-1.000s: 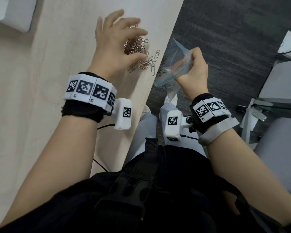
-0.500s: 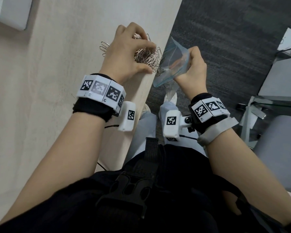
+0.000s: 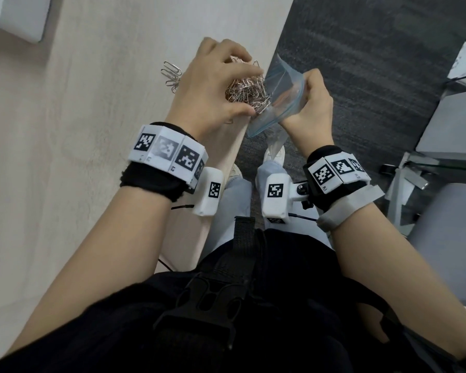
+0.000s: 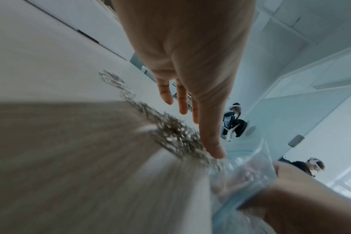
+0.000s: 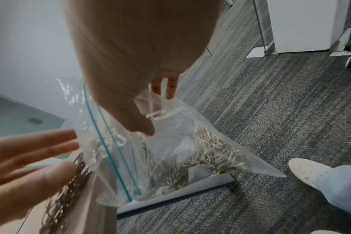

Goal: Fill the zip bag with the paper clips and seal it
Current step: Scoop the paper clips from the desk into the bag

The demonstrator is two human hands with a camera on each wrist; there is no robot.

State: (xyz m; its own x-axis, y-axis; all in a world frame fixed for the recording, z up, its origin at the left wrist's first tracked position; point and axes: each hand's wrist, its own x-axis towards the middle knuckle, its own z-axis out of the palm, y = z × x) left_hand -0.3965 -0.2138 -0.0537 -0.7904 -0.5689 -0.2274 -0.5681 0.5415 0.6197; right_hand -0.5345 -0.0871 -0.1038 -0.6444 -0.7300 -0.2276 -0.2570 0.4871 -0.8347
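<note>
I've got the right hand (image 3: 311, 107) off the table edge (image 3: 241, 135), thumb and fingers pinching one lip of the zip bag (image 5: 170, 152) so the mouth gapes toward the table; a good load of clips already sits in the bottom. Left hand (image 3: 213, 90) is cupped over the paper clips (image 3: 249, 91) at the edge, fingers relaxed and spread, raking rather than gripping. My call: keep the bag lip tucked just under the edge, sweep low and slow, let the heap fall in as one mass. Clips are thin bent wire, shiny, tangled, so they drag in clumps and can snag on the teal zip track (image 5: 110, 152). Film is clear, limp, crinkled; it holds no shape unless pinched open. A few stray clips (image 3: 170, 74) lie further out on the pale matte tabletop, needing another pass before sealing.
</note>
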